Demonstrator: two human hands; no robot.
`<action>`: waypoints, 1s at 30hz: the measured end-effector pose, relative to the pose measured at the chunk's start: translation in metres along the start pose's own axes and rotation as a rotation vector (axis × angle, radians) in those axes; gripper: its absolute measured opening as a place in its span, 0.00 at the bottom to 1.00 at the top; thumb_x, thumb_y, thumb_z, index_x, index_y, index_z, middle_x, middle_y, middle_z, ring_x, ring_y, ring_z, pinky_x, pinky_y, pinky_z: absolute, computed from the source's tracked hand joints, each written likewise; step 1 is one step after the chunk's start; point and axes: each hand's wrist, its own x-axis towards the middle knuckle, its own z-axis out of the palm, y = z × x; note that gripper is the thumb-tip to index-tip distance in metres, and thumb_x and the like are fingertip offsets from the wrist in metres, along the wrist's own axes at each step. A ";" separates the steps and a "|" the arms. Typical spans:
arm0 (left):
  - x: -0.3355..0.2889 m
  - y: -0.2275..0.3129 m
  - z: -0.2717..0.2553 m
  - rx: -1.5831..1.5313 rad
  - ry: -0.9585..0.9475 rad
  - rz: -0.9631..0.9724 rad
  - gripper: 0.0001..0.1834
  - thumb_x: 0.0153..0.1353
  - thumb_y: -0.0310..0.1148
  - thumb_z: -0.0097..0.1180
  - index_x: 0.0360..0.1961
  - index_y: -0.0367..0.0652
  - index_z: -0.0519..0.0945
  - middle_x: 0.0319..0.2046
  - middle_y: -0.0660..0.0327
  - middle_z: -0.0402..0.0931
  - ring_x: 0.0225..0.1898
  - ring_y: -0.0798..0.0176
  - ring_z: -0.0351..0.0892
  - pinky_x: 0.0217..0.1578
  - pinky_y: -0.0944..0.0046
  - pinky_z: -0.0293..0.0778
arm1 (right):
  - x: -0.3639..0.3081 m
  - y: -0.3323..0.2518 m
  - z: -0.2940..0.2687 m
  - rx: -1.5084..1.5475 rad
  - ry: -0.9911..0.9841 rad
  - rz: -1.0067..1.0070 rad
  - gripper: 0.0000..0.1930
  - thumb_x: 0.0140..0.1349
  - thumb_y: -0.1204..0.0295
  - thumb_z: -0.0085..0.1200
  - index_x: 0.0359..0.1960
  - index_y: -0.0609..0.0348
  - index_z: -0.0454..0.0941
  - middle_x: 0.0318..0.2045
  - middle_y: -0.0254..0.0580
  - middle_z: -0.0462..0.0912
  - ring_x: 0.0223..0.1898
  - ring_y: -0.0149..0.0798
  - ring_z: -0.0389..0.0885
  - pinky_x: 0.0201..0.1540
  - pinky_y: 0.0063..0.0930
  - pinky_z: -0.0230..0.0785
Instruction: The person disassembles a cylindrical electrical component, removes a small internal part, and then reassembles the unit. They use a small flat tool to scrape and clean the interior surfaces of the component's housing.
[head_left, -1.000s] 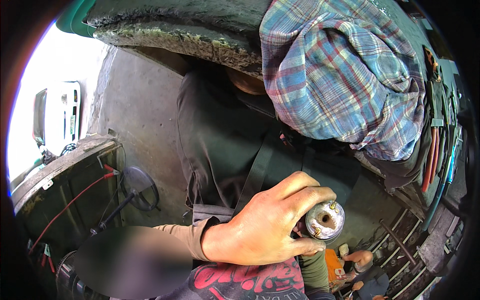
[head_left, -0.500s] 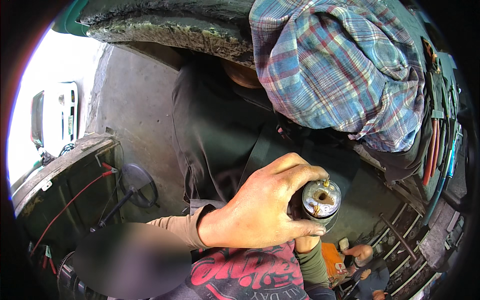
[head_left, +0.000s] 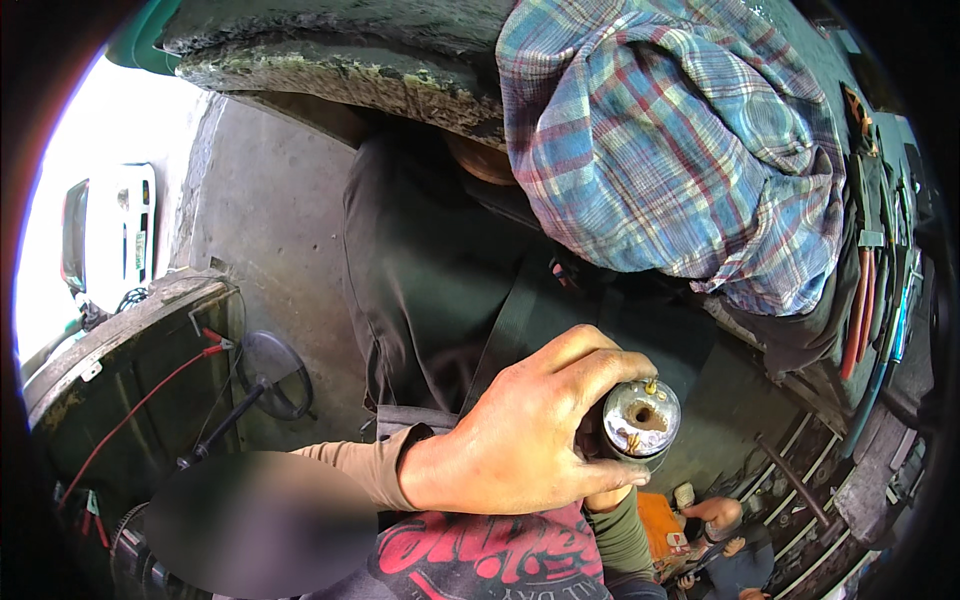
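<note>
Steering wheel [head_left: 264, 383] lower left of plaid cloth [head_left: 680, 150]; left hand [head_left: 520, 430] below cloth, fingers and thumb curled round metal cylinder [head_left: 622, 414]; right hand [head_left: 607, 497] farther below, mostly hidden, grip can't tell; cylinder below cloth, holed end up. Likely inspection-hold step; next move calls for steady grip.

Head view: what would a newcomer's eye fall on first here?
Probably the big bunched plaid cloth in blue and red, filling the upper right. Next comes the metal cylinder right of centre in the lower half, gripped by the left hand, its round end showing a central hole. At far left, a white car stands out in the glare.
</note>
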 end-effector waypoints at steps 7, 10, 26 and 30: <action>-0.005 0.005 0.003 -0.040 0.020 0.017 0.38 0.45 0.37 0.88 0.59 0.41 0.85 0.50 0.56 0.85 0.49 0.55 0.87 0.50 0.58 0.84 | -0.005 -0.006 0.000 0.234 0.005 0.060 0.24 0.63 0.67 0.71 0.58 0.53 0.73 0.53 0.39 0.81 0.53 0.35 0.83 0.56 0.34 0.81; -0.007 0.005 0.006 -0.050 0.029 0.046 0.38 0.46 0.36 0.88 0.59 0.41 0.85 0.49 0.56 0.85 0.48 0.55 0.87 0.49 0.58 0.84 | -0.006 -0.013 0.004 0.405 0.035 0.102 0.22 0.65 0.68 0.70 0.56 0.53 0.73 0.52 0.39 0.81 0.52 0.34 0.83 0.55 0.33 0.81; -0.016 0.001 0.009 -0.082 0.048 0.215 0.42 0.41 0.32 0.89 0.61 0.38 0.84 0.51 0.50 0.82 0.48 0.51 0.87 0.48 0.57 0.84 | 0.002 -0.046 0.013 1.240 0.142 0.204 0.09 0.69 0.73 0.68 0.39 0.62 0.79 0.31 0.51 0.87 0.26 0.35 0.88 0.26 0.27 0.84; -0.018 0.002 0.011 -0.053 0.053 0.239 0.41 0.41 0.30 0.88 0.60 0.37 0.85 0.51 0.48 0.81 0.47 0.49 0.87 0.47 0.57 0.84 | 0.002 -0.039 0.014 1.112 0.125 0.111 0.10 0.67 0.75 0.70 0.37 0.63 0.78 0.29 0.49 0.87 0.27 0.34 0.88 0.27 0.26 0.83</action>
